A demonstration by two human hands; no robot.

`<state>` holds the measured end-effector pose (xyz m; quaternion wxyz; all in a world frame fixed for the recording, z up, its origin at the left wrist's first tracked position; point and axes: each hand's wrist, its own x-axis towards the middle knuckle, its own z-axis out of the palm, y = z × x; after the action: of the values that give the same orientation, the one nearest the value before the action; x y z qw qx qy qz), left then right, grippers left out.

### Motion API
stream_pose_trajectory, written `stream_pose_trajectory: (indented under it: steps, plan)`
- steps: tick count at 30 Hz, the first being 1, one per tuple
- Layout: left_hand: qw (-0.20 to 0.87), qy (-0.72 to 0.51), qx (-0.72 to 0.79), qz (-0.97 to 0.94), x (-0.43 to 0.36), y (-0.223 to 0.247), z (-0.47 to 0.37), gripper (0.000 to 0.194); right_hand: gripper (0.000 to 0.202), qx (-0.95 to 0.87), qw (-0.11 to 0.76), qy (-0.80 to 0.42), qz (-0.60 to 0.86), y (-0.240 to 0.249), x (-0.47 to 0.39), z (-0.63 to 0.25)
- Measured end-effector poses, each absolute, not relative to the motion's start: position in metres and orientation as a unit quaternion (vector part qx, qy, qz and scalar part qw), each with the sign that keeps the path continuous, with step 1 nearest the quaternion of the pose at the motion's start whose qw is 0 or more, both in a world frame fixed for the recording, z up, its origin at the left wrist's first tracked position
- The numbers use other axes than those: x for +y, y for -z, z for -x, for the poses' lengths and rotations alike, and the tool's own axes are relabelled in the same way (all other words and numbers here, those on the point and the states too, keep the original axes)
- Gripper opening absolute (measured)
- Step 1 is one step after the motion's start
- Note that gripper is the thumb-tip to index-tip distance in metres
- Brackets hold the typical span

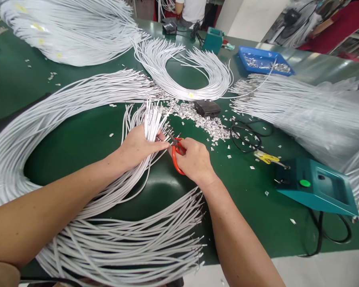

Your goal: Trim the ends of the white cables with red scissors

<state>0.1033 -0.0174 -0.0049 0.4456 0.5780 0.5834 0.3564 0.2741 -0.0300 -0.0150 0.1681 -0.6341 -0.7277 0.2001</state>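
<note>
My left hand [140,145] is closed around a bunch of white cables [153,121], whose ends stick up above the fist. In my right hand [196,159] is a pair of scissors with orange handles [177,159]. The dark blades point left, close to the left fingertips and the cable ends; whether they touch a cable I cannot make out. From the held bunch the cables run down and left into a large loop of white cables [6,147]. Nearer to me, more white cables [131,243] lie fanned out with their ends to the right.
Small whitish scraps [203,119] are heaped beyond my hands, beside a black block [207,108]. A teal machine [317,185] with a yellow-handled tool [267,157] stands right. Cable bundles [66,32] and a blue tray [265,59] lie further back. Two people [194,10] are beyond the table.
</note>
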Motion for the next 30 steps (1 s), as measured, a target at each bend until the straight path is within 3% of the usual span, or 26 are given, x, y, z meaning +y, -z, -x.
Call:
stream_pose_trajectory:
  steps: [10, 26, 30]
  plan:
    - [0.369, -0.313, 0.613, -0.624, -0.019, -0.001, -0.103, 0.021, 0.033, -0.736, 0.143, -0.190, 0.634, 0.012, -0.031, -0.275]
    - [0.450, -0.356, 0.569, -0.589, -0.014, 0.001, -0.097, 0.025, 0.038, -0.758, 0.147, -0.111, 0.625, 0.014, -0.029, -0.281]
    - [0.470, -0.354, 0.558, -0.586, -0.014, 0.003, -0.097, 0.024, 0.034, -0.739, 0.186, -0.170, 0.624, 0.012, -0.027, -0.284]
